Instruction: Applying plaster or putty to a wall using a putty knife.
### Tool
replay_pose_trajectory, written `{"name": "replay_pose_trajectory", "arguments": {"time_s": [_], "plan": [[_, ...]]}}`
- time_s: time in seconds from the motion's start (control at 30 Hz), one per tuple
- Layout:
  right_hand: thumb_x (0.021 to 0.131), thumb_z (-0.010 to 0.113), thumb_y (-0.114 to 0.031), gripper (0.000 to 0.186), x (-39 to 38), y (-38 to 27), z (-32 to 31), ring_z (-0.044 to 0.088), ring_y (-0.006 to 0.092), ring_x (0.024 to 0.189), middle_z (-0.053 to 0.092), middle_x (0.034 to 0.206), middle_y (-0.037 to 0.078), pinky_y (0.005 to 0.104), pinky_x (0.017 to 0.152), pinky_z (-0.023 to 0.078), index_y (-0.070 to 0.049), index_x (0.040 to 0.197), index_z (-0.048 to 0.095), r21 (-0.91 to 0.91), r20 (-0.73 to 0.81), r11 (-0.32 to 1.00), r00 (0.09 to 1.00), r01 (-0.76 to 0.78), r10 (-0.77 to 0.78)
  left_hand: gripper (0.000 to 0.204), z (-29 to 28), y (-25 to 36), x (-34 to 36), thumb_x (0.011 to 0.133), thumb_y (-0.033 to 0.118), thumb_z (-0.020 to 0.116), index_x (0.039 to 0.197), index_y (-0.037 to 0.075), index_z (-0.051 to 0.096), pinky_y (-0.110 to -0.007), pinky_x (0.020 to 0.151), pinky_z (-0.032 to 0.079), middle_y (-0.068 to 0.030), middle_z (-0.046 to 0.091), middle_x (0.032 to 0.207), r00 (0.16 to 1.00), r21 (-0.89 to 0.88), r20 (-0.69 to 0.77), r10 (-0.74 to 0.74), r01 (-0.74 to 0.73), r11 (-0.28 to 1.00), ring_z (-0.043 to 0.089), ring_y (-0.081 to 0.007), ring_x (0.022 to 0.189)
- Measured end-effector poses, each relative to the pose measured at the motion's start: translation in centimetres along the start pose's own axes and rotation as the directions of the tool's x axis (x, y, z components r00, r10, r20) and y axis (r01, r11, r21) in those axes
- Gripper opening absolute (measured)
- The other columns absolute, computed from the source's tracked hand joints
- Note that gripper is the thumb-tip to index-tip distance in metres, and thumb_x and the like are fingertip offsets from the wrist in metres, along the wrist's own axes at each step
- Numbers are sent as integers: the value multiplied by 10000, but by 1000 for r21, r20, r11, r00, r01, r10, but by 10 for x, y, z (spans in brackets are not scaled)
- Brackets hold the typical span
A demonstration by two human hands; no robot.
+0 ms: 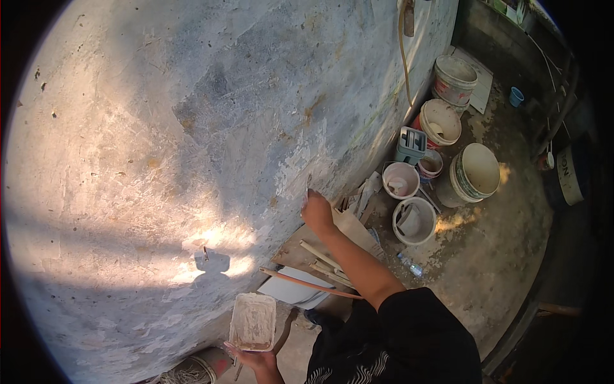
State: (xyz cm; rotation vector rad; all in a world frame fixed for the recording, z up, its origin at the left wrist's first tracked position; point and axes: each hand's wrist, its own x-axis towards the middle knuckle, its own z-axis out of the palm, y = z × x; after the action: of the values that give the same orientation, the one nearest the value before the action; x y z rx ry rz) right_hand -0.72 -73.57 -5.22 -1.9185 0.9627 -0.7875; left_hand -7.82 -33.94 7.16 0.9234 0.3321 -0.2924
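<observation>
My right hand (318,211) is closed on a scraper (309,184), held against the rough, pale plastered wall (134,115) at a lighter patch of putty; the blade is hard to make out. Low at the centre, my left hand (254,358) grips a rectangular white tray (252,323) smeared with creamy paste, a thin handle showing beneath it. A small metal piece (205,253) sticks from the wall in a sunlit spot. A hose (404,57) hangs at the upper edge.
Several buckets (474,176) and a grey-green plastic container (410,144) crowd the concrete floor (486,269) along the wall's right. Boards and sticks (300,288) lie at its foot, near a plastic bottle (412,265). A small blue pail (517,96) stands farther back; a dark barrel (569,176) is at the right.
</observation>
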Motion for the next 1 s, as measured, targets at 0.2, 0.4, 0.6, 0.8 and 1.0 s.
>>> {"name": "replay_pose_trajectory", "arguments": {"time_s": [0.2,0.4,0.6,0.8,1.0], "plan": [[774,594,-78,146,-77,-35,-19,618,431,851,635,864,261,492,767,503,17,884,600,20,362,999,932,-40,30,742,4,8,-10,917,625,386,1434,94,338,-572,972,428,-139,401,1440,1000,-36,1,29,-29,999,443,-378,1264],[753,614,-63,184,20,43,-56,627,420,875,638,890,268,493,775,504,34,909,600,-135,-43,943,952,-306,303,753,-9,9,-29,935,619,352,1447,67,311,-519,1078,344,-138,373,1462,995,-48,91,26,-21,999,393,-353,1316],[793,594,-78,219,-24,-53,31,584,443,892,591,932,251,492,782,492,10,981,522,-79,43,997,999,-13,17,768,-18,11,-31,905,650,379,1428,89,335,-596,905,465,-143,412,1422,1000,-55,8,26,-25,998,464,-391,1236],[816,584,-79,166,-98,-52,-2,605,428,877,605,943,221,499,755,502,-6,963,559,-75,328,983,935,171,-137,752,-30,31,-24,908,644,382,1412,87,368,-592,947,441,-145,426,1417,998,-118,63,2,5,993,457,-386,1252],[765,596,-60,253,-37,-25,-4,618,419,869,638,948,255,489,764,502,17,1005,577,-60,-79,987,986,-149,144,748,-63,71,-40,916,628,387,1416,71,364,-565,1005,408,-147,412,1430,991,-159,113,65,-46,986,441,-384,1269]]}}
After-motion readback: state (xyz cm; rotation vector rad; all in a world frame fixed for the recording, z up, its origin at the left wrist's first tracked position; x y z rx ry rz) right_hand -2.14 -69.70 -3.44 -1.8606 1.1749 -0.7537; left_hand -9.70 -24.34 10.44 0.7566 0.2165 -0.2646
